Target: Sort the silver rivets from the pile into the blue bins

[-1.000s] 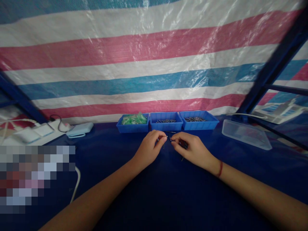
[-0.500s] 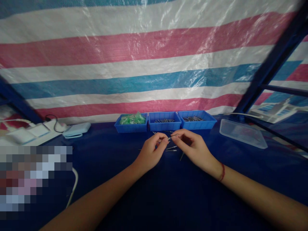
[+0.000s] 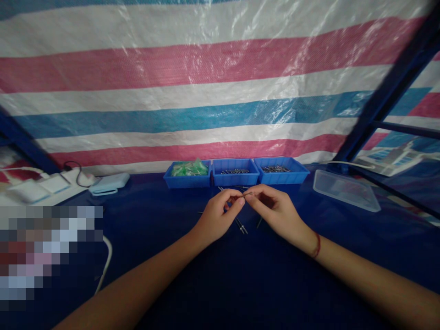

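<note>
My left hand (image 3: pixel 222 213) and my right hand (image 3: pixel 277 208) meet in the middle, above the dark blue table. Thumb and forefinger of each are pinched together, and a thin metal blind rivet (image 3: pixel 247 195) shows between the fingertips. Below my left palm a few more blind rivets (image 3: pixel 242 227) stick out, tips toward me, seemingly tucked in the curled fingers. Another rivet (image 3: pixel 259 222) pokes out under my right hand; whether it is held or lying there, I cannot tell. More rivets (image 3: pixel 241 187) lie just behind my hands.
Three blue bins stand at the back: one with green plastic bags (image 3: pixel 189 168), a middle bin (image 3: pixel 235 182) and a right bin (image 3: pixel 283 177) with metal rivets. A clear plastic lid (image 3: pixel 347 190) lies right. Left are a light-blue case (image 3: pixel 110 183) and a power strip (image 3: pixel 65 192).
My left fingertips have moved slightly right, closer to the right ones. The rivets under my left hand have swung from pointing right to pointing down toward me.
</note>
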A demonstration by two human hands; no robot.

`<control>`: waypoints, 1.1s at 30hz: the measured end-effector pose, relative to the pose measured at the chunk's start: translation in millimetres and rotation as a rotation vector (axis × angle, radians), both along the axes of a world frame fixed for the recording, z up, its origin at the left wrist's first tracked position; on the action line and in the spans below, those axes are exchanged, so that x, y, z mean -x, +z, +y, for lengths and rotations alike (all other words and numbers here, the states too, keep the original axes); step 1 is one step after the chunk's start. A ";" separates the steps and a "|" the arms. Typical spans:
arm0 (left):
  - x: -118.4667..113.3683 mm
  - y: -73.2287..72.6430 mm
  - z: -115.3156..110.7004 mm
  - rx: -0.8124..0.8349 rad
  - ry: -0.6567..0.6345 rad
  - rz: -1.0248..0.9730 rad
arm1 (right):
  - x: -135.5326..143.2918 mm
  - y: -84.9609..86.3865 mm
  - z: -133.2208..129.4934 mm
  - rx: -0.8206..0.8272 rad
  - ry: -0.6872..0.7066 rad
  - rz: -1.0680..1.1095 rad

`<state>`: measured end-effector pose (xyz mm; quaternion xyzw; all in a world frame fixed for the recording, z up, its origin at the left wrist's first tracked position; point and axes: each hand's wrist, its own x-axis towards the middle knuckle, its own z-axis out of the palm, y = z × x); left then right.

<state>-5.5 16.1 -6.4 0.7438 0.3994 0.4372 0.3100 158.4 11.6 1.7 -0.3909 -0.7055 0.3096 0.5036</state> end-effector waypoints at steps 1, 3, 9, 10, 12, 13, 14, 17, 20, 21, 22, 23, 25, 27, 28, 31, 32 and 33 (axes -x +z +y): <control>-0.1 0.4 -0.3 -0.006 0.008 -0.002 | -0.1 -0.4 0.1 -0.005 -0.003 -0.006; -0.2 0.1 -0.4 -0.023 0.029 -0.007 | -0.2 -1.4 0.8 -0.016 -0.012 -0.017; 0.4 -3.3 1.3 -0.104 0.094 -0.032 | -2.0 -3.0 4.2 -0.045 -0.051 -0.073; 0.5 -3.3 1.4 -0.120 0.102 -0.036 | -2.7 -3.1 4.6 -0.064 -0.058 -0.099; 1.0 -2.8 1.3 -0.147 0.108 -0.039 | -3.8 -2.9 4.9 -0.115 -0.052 -0.168; 1.5 -2.5 1.2 -0.156 0.106 -0.035 | -4.1 -2.6 4.7 -0.143 -0.034 -0.208; 2.0 -2.1 1.0 -0.166 0.105 -0.027 | -4.3 -2.3 4.4 -0.168 -0.007 -0.248; 3.7 -1.4 0.2 -0.208 0.155 0.005 | -4.8 -1.6 5.7 -0.196 0.055 -0.316; 4.3 -1.3 -0.5 -0.261 0.263 0.042 | -11.8 -2.2 16.3 -0.147 -0.077 -0.265; 4.2 -1.4 -0.5 -0.269 0.289 0.069 | -16.9 -2.7 22.5 -0.124 -0.161 -0.229; 4.0 -1.6 -0.5 -0.271 0.304 0.103 | -23.3 -3.1 29.7 -0.096 -0.253 -0.194; 3.8 -1.8 -0.4 -0.272 0.311 0.138 | -30.8 -3.6 37.4 -0.072 -0.342 -0.165; 3.6 -2.4 -0.1 -0.279 0.309 0.194 | -46.9 -4.5 52.2 -0.028 -0.510 -0.167; 3.6 -3.0 0.0 -0.279 0.308 0.247 | -60.6 -5.6 63.1 0.015 -0.623 -0.190; 3.7 -3.2 -0.1 -0.273 0.312 0.281 | -65.2 -6.2 66.3 0.036 -0.654 -0.200; 4.0 -2.9 -1.2 -0.234 0.332 0.424 | -67.5 -7.5 66.9 0.069 -0.654 -0.206; 4.2 -2.5 -1.6 -0.220 0.334 0.472 | -64.9 -7.5 64.6 0.068 -0.630 -0.207; 4.3 -2.2 -2.0 -0.207 0.333 0.513 | -61.0 -7.2 61.5 0.063 -0.598 -0.214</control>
